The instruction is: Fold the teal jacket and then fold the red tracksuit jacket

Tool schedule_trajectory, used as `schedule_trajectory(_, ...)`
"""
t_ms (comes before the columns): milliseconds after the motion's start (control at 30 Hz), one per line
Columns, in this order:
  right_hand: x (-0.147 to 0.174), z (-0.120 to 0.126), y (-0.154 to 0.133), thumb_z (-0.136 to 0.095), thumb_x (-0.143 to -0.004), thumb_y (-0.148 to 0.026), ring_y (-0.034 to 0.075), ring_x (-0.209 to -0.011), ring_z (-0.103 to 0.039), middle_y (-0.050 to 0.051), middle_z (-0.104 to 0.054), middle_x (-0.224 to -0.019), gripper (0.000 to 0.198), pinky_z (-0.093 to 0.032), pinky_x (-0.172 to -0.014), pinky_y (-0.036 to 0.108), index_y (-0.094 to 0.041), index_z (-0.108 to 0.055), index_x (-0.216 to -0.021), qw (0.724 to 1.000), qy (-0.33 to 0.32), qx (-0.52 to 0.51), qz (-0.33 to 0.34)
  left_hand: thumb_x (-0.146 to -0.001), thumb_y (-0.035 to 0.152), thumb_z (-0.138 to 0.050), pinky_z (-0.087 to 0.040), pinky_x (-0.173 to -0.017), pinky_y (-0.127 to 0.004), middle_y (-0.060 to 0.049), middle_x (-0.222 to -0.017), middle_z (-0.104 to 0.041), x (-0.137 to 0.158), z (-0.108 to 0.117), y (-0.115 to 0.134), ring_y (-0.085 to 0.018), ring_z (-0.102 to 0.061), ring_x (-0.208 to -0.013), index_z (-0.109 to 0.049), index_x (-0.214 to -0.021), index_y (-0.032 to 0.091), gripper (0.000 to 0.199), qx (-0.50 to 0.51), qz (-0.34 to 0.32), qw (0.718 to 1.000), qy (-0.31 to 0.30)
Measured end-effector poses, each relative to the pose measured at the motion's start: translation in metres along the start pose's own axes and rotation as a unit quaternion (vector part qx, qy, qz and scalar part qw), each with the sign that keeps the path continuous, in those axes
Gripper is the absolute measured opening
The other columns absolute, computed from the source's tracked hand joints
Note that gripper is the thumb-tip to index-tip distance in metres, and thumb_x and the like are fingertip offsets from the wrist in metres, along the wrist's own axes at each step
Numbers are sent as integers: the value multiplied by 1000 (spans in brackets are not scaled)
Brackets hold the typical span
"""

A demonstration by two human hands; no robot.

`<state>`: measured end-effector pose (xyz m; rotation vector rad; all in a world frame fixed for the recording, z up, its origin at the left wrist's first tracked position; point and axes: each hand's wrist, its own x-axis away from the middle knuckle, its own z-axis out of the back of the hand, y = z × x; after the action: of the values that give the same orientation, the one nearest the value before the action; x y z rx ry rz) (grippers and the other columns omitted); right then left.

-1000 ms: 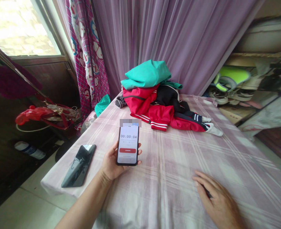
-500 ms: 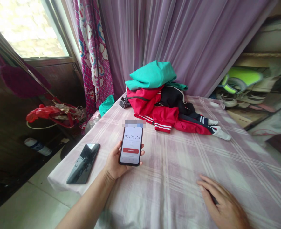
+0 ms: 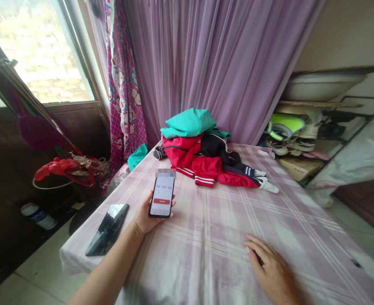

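Observation:
My left hand [image 3: 146, 216] is closed around a smartphone [image 3: 162, 199] held upright over the table. Its lit screen has a timer reading 00:00:05 above a red button. Low on the right, my right hand [image 3: 271, 269] rests on the checked tablecloth [image 3: 206, 237] with its fingers stretched out. A dark patch shows between thumb and fingers; I cannot tell whether it is shadow or a small object. Left of my left forearm lies a dark tablet-like device [image 3: 107, 231], its glossy face up. Beyond the phone is a heap of red and black clothes [image 3: 190, 159], with a folded teal cloth [image 3: 191, 123] on top.
White socks [image 3: 268, 185] lie at the heap's right end. A thin dark-tipped stick [image 3: 339, 245] lies near the right edge. Purple curtains [image 3: 187, 55] hang behind the table. Shoes [image 3: 277, 146] fill a rack at the right. Red bags [image 3: 82, 169] hang at the left.
The timer has gone from 00:00:04 to 00:00:05. My view has tilted up and turned right, so things appear lower and farther left. Both hands keep their poses.

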<state>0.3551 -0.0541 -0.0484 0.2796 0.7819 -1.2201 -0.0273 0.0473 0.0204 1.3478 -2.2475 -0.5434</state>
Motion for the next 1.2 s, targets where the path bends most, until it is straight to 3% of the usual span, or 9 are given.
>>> schedule_trajectory(233,-1,-3,-1,-41,-94,-35,22,-89,-74,6,-77,-100,37,-62,-78,37,-24,-75,-85,999,-6,-17,-29,-94,48,-50,-58,-80,-49,-19,-127,-67,10,-7,41,-32,-68,-107,-38,-150,15,66,-57,-27,998,19)
schedule_trajectory(600,7,-14,10,-41,-92,-36,23,-88,-74,7,-77,-99,38,-62,-76,36,-24,-77,-84,999,-7,-28,-29,-92,50,-50,-58,-80,-48,-21,-129,-65,16,-23,54,-32,-68,-105,-49,-141,14,61,-89,-32,994,-45)
schedule_trajectory(667,7,-15,10,-42,-92,-37,23,-88,-74,7,-78,-99,38,-62,-76,35,-25,-77,-84,999,-5,-26,-26,-92,52,-50,-58,-78,-46,-21,-128,-65,11,-25,59,-31,-68,-104,-53,-136,14,58,-135,-38,990,-24)
schedule_trajectory(733,6,-15,9,-42,-91,-37,22,-88,-74,7,-78,-99,37,-62,-76,35,-25,-77,-84,999,-4,-21,-28,-90,55,-51,-58,-74,-42,-19,-123,-67,4,-23,67,-30,-69,-103,-55,-132,17,57,-218,-56,973,44)
schedule_trajectory(800,5,-14,7,-42,-92,-35,22,-88,-74,6,-78,-99,37,-62,-77,35,-24,-76,-84,999,-4,-17,-30,-88,60,-51,-57,-68,-37,-15,-112,-71,-6,-18,77,-29,-69,-97,-57,-128,19,58,-352,-86,919,154)
schedule_trajectory(900,3,-11,3,-41,-92,-33,22,-88,-74,6,-78,-98,38,-62,-76,35,-24,-76,-83,1000,2,-11,-25,-84,63,-52,-53,-66,-37,-10,-97,-72,-24,-5,95,-30,-69,-92,-60,-122,19,59,-521,-119,797,283)
schedule_trajectory(967,3,-11,1,-40,-93,-32,22,-88,-74,6,-78,-98,38,-62,-76,36,-25,-76,-83,1000,7,-7,-25,-81,58,-56,-52,-75,-39,-11,-100,-70,-33,3,106,-32,-66,-100,-62,-119,17,56,-571,-127,744,322)
schedule_trajectory(1100,3,-11,0,-41,-93,-33,22,-91,-73,6,-77,-100,37,-61,-78,36,-25,-76,-84,999,3,-8,-40,-76,53,-60,-44,-94,-48,-13,-114,-67,-39,12,115,-39,-56,-118,-65,-115,21,51,-636,-125,668,364)
schedule_trajectory(1200,4,-12,0,-42,-93,-32,22,-92,-73,6,-77,-101,36,-61,-80,36,-25,-76,-85,999,-4,-12,-44,-79,60,-54,-42,-93,-56,-18,-117,-66,-37,19,110,-45,-56,-116,-65,-118,24,54,-740,-78,523,417)
